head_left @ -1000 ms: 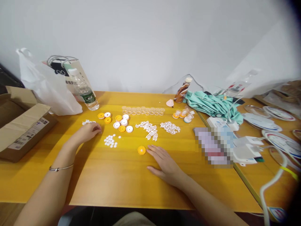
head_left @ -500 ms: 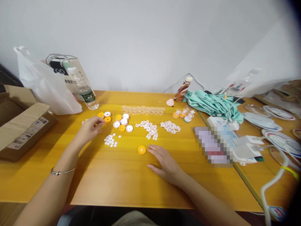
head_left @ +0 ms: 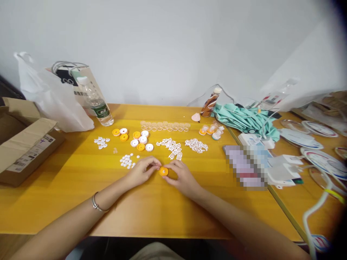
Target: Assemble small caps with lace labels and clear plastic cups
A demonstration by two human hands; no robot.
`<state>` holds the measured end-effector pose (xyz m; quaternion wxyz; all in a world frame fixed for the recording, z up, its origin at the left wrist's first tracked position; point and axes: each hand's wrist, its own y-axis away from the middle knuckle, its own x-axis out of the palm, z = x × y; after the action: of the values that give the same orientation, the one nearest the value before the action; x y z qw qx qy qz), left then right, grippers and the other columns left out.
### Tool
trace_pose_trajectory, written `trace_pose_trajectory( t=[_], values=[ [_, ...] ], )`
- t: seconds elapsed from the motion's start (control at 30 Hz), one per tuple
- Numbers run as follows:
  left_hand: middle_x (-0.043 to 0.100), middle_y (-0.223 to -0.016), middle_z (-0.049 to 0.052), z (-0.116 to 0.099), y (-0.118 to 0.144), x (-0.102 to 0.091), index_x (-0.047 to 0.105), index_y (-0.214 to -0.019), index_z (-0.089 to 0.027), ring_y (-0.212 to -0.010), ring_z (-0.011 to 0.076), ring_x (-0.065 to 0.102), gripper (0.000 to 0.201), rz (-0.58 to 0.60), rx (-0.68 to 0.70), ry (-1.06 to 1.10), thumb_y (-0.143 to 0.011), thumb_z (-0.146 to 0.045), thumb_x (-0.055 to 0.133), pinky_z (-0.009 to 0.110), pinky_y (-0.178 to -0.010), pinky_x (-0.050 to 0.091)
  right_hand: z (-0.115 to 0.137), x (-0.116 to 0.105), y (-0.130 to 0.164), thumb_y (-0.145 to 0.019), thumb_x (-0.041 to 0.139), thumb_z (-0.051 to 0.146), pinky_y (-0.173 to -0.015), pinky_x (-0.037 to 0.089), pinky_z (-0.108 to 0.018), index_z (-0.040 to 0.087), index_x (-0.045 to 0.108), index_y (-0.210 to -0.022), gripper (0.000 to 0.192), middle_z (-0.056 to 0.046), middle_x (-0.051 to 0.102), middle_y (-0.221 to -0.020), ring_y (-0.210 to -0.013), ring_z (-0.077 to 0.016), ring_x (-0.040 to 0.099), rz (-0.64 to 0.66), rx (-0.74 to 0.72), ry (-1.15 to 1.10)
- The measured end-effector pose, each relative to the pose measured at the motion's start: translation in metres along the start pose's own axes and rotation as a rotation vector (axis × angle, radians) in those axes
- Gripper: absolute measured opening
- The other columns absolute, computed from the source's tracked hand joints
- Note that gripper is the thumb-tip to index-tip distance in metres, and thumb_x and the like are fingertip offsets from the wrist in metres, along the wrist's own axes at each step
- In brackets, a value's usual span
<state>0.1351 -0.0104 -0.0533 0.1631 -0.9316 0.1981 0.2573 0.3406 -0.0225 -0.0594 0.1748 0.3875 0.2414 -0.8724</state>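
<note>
Holding orange cap (head_left: pixel 163 171) in R hand (head_left: pixel 186 181), narrow grip, w/ forefinger at far edge & thumb at near edge. W/ L hand (head_left: pixel 141 172), pinching narrowly just beside cap's L edge; can't tell if holding a tiny pc. Wearing silver bangle (head_left: pixel 95 204) on L wrist. Cap at centre of table (head_left: pixel 121 220), btwn both hands, w/ pale bit in its middle; can't tell if resting or slightly lifted.

Near L hand: pile of white discs (head_left: pixel 125 159). Farther L: tiny bits (head_left: pixel 115 150) & more white pcs (head_left: pixel 101 143). Beyond hands: loose orange & white caps (head_left: pixel 142 139) in two clusters, then white lattice pcs (head_left: pixel 175 147) in two heaps. Behind those: line of clear cups (head_left: pixel 154 129). To R: domed caps (head_left: pixel 202 131) near brown bottle (head_left: pixel 209 104).

Far L: open box (head_left: pixel 29 155), plastic bag (head_left: pixel 54 101), water bottle (head_left: pixel 102 110). Far R: green cloth (head_left: pixel 241 119), pixelated item (head_left: pixel 245 164).
</note>
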Motion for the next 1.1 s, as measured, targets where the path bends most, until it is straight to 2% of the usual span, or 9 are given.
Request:
trace_pose_trajectory(
  t=[0.1, 0.23, 0.43, 0.7, 0.9, 1.1],
  values=[
    [0.065, -0.088, 0.004, 0.000, -0.001, 0.007, 0.058, -0.094, -0.017, -0.080, 0.0133, 0.061, 0.012, -0.037, 0.050, -0.024, -0.087, -0.017, 0.048, 0.025, -0.075, 0.049, -0.004, 0.004, -0.005, -0.080, 0.061, 0.026, -0.079, 0.046, -0.034, 0.022, 0.061, -0.101, 0.021, -0.005, 0.059, -0.091, -0.088, -0.0197, 0.056, -0.020, -0.007, -0.013],
    [0.065, -0.091, 0.004, 0.001, -0.004, 0.010, 0.057, -0.097, -0.019, -0.085, 0.0149, 0.061, 0.013, -0.103, 0.140, -0.166, -0.087, -0.017, 0.049, 0.029, -0.079, 0.047, -0.009, 0.008, -0.007, -0.080, 0.062, 0.026, -0.078, 0.045, -0.033, 0.023, 0.060, -0.102, 0.022, -0.005, 0.058, -0.091, -0.090, -0.0196, 0.055, -0.032, -0.013, -0.032],
    [0.068, -0.091, 0.004, 0.000, -0.003, 0.011, 0.057, -0.098, -0.019, -0.085, 0.0153, 0.062, 0.014, -0.050, 0.250, -0.246, -0.088, -0.016, 0.048, 0.030, -0.080, 0.046, -0.009, 0.008, -0.006, -0.079, 0.063, 0.024, -0.078, 0.045, -0.033, 0.022, 0.060, -0.098, 0.019, -0.005, 0.058, -0.091, -0.089, -0.0196, 0.055, -0.034, -0.017, -0.048],
    [0.069, -0.088, 0.005, 0.002, -0.003, 0.010, 0.059, -0.097, -0.019, -0.079, 0.0138, 0.063, 0.014, -0.048, 0.391, -0.340, -0.091, -0.019, 0.046, 0.029, -0.077, 0.044, -0.011, 0.008, -0.006, -0.079, 0.064, 0.023, -0.080, 0.045, -0.034, 0.021, 0.059, -0.100, 0.021, -0.005, 0.059, -0.091, -0.089, -0.0198, 0.056, -0.030, -0.024, -0.067],
    [0.069, -0.091, 0.005, 0.004, 0.001, 0.002, 0.060, -0.099, -0.019, -0.084, 0.0150, 0.063, 0.014, -0.063, 0.321, -0.273, -0.089, -0.020, 0.050, 0.030, -0.080, 0.046, -0.010, 0.007, -0.005, -0.080, 0.062, 0.025, -0.081, 0.046, -0.036, 0.021, 0.059, -0.103, 0.024, -0.006, 0.060, -0.093, -0.090, -0.0202, 0.057, -0.026, -0.022, -0.071],
    [0.067, -0.094, 0.006, 0.006, 0.003, 0.000, 0.060, -0.097, -0.019, -0.087, 0.0157, 0.061, 0.013, 0.021, 0.255, -0.225, -0.087, -0.022, 0.053, 0.030, -0.080, 0.047, -0.010, 0.006, -0.001, -0.079, 0.064, 0.028, -0.086, 0.046, -0.038, 0.022, 0.055, -0.108, 0.031, -0.007, 0.061, -0.099, -0.095, -0.0212, 0.057, -0.067, -0.021, -0.139]
  ],
)
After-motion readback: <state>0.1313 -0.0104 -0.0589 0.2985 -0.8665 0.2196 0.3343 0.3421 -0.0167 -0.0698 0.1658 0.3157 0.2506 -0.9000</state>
